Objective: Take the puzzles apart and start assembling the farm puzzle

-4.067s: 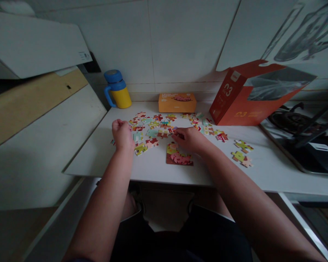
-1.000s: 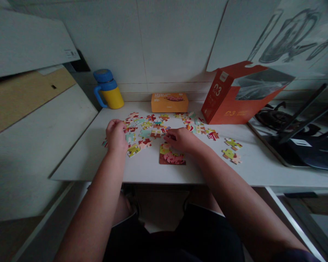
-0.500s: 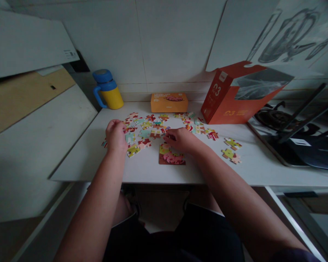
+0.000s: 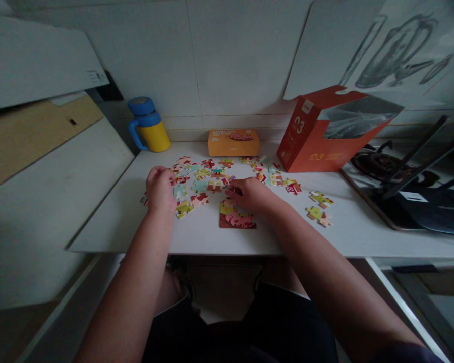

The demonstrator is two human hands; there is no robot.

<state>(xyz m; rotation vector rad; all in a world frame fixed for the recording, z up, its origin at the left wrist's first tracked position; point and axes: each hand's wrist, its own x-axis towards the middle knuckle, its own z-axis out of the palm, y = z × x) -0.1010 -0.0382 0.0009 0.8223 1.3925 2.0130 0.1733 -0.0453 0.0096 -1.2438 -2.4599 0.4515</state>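
Several joined jigsaw puzzle pieces [image 4: 237, 219] form a small block with a pink, dark-spotted shape, flat on the white tabletop. My right hand [image 4: 249, 194] is at the block's upper edge, fingers pinched on a puzzle piece that they mostly cover. To the left, my left hand [image 4: 161, 189] hovers over or rests among loose pieces; its fingers are curled together, and what they hold, if anything, is hidden. Between the hands lie scattered pieces, among them a green one [image 4: 183, 208] and a pale blue one [image 4: 200, 185]. Two pieces [image 4: 319, 215] lie together farther right.
An orange puzzle box [image 4: 233, 143] stands at the back against the tiled wall. Behind my left hand is a yellow and blue flask [image 4: 151, 126]. A large red-orange carton [image 4: 325, 136] stands back right, beside a stove [image 4: 386, 164] and a black device with antennas [image 4: 431, 206].
Both hands stay nearly where they were, with the puzzle block unmoved beneath the right one. Only the view has shifted very slightly.
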